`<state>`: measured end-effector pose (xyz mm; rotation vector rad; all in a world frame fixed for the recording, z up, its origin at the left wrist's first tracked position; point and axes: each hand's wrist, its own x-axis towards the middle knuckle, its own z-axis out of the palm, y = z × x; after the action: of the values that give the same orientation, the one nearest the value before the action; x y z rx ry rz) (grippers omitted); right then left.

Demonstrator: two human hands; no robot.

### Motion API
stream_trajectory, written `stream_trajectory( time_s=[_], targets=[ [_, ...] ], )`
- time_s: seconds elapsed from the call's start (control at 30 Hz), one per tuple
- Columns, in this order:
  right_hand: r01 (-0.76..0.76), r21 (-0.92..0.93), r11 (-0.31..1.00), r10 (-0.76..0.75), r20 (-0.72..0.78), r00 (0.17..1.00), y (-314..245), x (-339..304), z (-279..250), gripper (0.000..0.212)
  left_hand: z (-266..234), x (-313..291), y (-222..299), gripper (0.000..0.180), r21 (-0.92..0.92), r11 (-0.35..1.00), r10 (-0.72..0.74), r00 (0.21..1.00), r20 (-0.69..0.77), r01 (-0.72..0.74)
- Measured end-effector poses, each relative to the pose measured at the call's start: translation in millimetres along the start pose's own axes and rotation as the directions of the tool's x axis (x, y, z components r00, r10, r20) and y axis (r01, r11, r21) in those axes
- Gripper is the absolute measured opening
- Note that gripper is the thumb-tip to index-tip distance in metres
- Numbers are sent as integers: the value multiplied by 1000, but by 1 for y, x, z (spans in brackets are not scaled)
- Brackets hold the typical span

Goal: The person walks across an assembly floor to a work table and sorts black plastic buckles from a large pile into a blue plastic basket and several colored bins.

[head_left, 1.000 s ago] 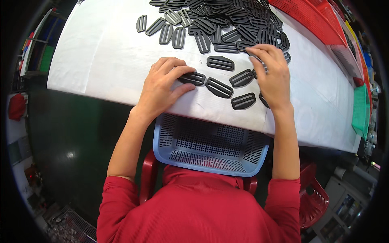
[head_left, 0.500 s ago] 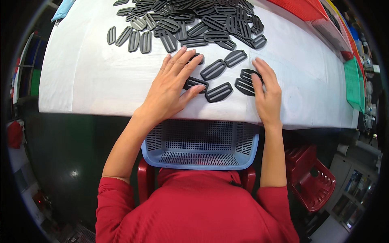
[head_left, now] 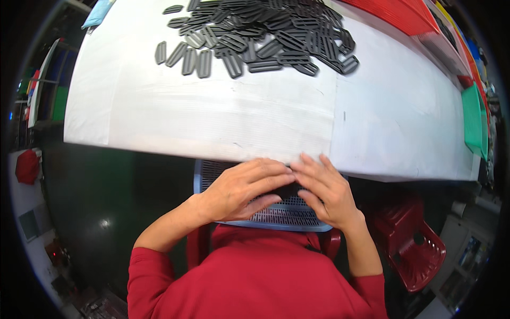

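Observation:
Both hands are low over the blue slotted plastic basket (head_left: 287, 216) at the table's front edge. My left hand (head_left: 245, 187) lies palm down, its fingers stretched toward the right hand and its thumb apart. My right hand (head_left: 330, 192) leans in from the other side, slightly smeared, with its fingers spread. Between and beneath them shows a dark patch, apparently black strap slide buckles (head_left: 288, 190), mostly hidden by the fingers. Farther back on the white-covered table (head_left: 212, 117) is a heap of black slide buckles (head_left: 276, 29), with several lying singly along its near edge.
Red bins (head_left: 396, 13) line the table's far right, and a green basket (head_left: 472, 119) hangs by its right end. A blue packet (head_left: 98, 15) is at the far left corner. A dark red plastic chair (head_left: 417, 247) stands below on the right.
Both hands have come back from the tabletop to the basket, drawing close together. The several loose buckles near them have gone from the table. The far heap looks unchanged.

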<state>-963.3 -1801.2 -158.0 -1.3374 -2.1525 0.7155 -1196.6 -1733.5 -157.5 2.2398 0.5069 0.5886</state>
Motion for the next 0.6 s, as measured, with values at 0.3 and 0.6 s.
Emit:
stream_trajectory(
  time_s=[0.3,0.6],
  targets=[
    [34,-56,998,-46,-220,974,25,81,-11,32,-103,45,-109,36,445,819,-97,852,-514,362],
    [-154,-108,982,116,-302,946,46,109,-5,50,-21,85,-86,52,460,857,-97,949,-301,234]
  ],
)
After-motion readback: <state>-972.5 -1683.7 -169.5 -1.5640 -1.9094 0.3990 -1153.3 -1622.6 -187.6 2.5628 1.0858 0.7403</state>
